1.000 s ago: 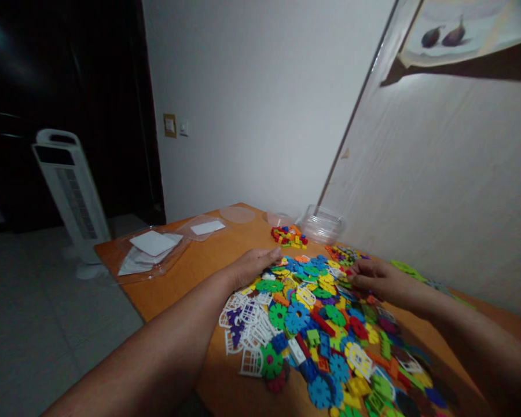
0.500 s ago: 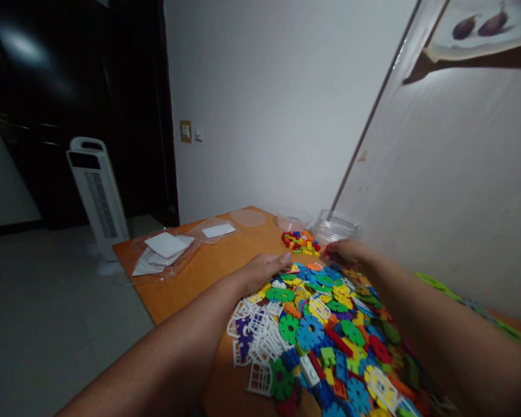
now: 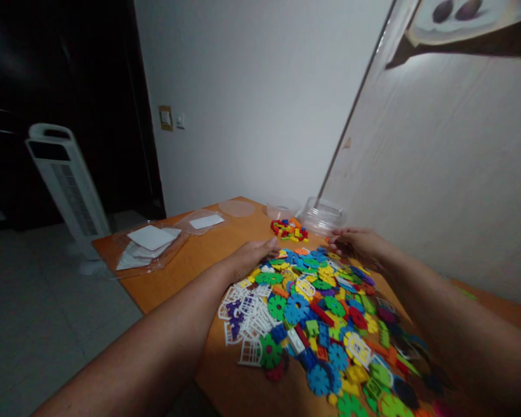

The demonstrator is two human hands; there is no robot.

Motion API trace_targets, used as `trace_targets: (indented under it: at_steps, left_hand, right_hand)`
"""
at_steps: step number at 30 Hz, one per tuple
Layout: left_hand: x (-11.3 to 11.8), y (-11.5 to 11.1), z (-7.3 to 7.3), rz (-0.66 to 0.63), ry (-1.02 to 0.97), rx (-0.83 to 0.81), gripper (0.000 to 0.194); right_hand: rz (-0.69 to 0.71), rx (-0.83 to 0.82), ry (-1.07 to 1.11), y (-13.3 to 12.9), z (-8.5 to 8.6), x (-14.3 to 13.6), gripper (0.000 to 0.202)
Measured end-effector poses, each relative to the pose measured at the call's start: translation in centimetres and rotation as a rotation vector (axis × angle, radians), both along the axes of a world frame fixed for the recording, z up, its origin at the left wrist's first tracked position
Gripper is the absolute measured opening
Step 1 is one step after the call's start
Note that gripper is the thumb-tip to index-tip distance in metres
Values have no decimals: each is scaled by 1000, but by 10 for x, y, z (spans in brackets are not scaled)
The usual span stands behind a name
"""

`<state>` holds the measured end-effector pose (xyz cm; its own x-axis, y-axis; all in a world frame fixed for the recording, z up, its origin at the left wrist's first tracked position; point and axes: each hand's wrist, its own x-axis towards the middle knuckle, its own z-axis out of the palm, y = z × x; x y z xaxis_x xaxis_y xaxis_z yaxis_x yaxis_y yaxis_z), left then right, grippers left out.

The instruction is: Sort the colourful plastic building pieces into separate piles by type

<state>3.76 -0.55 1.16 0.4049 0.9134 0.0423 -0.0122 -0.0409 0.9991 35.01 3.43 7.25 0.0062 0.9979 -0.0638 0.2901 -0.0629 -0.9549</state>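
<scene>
Plastic pieces point(image 3: 316, 301): flat, many-coloured gears and white lattices, heaped.

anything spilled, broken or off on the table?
Nothing damaged. The colourful plastic pieces lie in one loose spread between the left hand and right hand; a smaller pile sits beside the clear tub.

Bare strip of bench point(image 3: 208, 255) open on the near left, between the plastic sleeves point(image 3: 150, 246) and the big spread of toy pieces point(image 3: 316, 313). Far end pretty crowded: clear tubs point(image 3: 321, 213), flat lid point(image 3: 237, 208), small brick pile point(image 3: 289, 230). Wall point(image 3: 438, 191) tight along the right edge.
</scene>
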Motion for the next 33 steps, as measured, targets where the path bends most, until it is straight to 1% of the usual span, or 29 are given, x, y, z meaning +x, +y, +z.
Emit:
trace_targets:
  at_steps: [3,5,7,10,12,17,23,28,30,33]
  left_hand:
    - [0,1,0,-2,-14,-10,84]
    - [1,1,0,22,-26,-15,86]
    - [1,2,1,43,-40,-23,86]
    - [1,3,0,54,-59,-32,85]
    - [0,5,-1,61,-68,-32,82]
    - [-1,10,-2,48,-66,-47,78]
    - [-2,13,-3,75,-59,-58,78]
    - [-2,16,-4,76,-66,-54,76]
    - [-3,17,-5,80,-66,-61,74]
    - [-3,19,-6,73,-75,-64,72]
  right_hand:
    - [-68,-31,52,-34,6,20,16]
    - [-74,-29,8,-59,8,33,16]
    - [-62,-12,-81,-82,7,46,17]
    - [-47,8,-250,-112,3,64,25]
    - [-32,-11,-346,-129,0,73,28]
    - [39,-79,-466,-163,-14,87,33]
    - [27,-102,-546,-192,-39,83,34]
    - [40,-81,-622,-198,-49,78,28]
    - [57,-64,-582,-198,-53,78,29]
    - [70,-54,-465,-199,-57,78,32]
